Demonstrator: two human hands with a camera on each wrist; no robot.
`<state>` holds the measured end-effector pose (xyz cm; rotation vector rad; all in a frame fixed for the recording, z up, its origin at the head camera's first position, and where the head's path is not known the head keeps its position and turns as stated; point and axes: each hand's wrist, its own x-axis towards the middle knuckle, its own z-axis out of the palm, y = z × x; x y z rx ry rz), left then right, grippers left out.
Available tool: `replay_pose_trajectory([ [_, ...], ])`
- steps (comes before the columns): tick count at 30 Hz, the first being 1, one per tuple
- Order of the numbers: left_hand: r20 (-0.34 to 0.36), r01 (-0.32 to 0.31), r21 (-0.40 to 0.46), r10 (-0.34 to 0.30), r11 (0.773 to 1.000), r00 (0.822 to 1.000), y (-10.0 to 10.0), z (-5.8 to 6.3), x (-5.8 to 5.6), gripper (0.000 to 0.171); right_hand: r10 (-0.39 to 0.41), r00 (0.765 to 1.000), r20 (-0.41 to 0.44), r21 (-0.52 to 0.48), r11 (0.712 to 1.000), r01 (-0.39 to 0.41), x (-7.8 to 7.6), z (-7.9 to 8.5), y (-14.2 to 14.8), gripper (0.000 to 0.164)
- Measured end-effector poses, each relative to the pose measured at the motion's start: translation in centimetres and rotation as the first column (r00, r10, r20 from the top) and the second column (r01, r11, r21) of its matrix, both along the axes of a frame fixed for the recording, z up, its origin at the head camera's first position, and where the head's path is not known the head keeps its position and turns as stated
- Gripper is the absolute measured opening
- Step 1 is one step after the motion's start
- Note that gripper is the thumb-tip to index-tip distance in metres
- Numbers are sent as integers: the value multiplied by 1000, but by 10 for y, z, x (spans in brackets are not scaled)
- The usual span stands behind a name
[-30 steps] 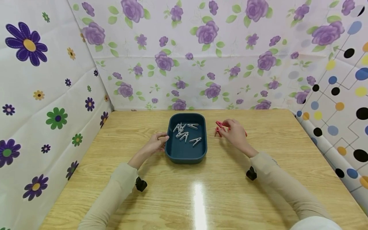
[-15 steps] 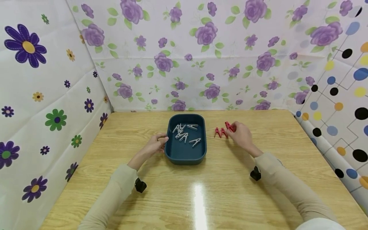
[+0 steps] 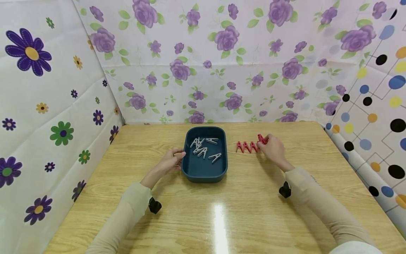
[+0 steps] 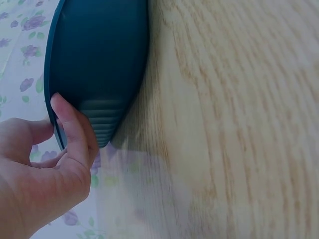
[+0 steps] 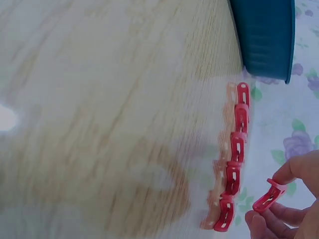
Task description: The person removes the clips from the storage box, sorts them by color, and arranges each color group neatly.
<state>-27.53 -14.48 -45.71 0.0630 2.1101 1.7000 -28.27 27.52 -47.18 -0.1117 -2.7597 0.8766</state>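
Note:
My left hand (image 3: 171,159) grips the left rim of a dark blue bin (image 3: 204,179), thumb on one side and fingers on the other in the left wrist view. Inside the bin lie several pale grey clothespins (image 3: 203,152). To the bin's right, several red clothespins (image 5: 238,148) stand on the table in a line, side by side. My right hand (image 3: 274,150) pinches one more red clothespin (image 5: 269,196), raised just above the right end of that line. In the head view, this hand partly hides the line's right end.
The wooden table (image 3: 177,218) carries the bin and the clothespins. A flowered sheet (image 3: 215,88) hangs along the back edge, with patterned sheets at both sides. Black wrist cameras sit on both sleeves.
My right hand has moved rightward along the line with a red clothespin, uncovering more of the standing ones. The left hand and the bin have stayed in place.

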Motion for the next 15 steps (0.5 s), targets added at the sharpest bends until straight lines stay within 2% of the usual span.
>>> replay_pose_trajectory([
  [9,-2,6,-7,-6,1000,1000,-1,3,1,49,-15,1000,25,-25,1000,16,0,-3,8,27],
  [10,-7,4,-7,-4,1000,1000,-1,-1,-1,49,-17,999,27,-24,1000,18,0,-4,9,27],
  [15,1,-4,-11,4,1000,1000,0,1,1,49,-35,998,52,6,999,35,-2,-8,13,29],
])
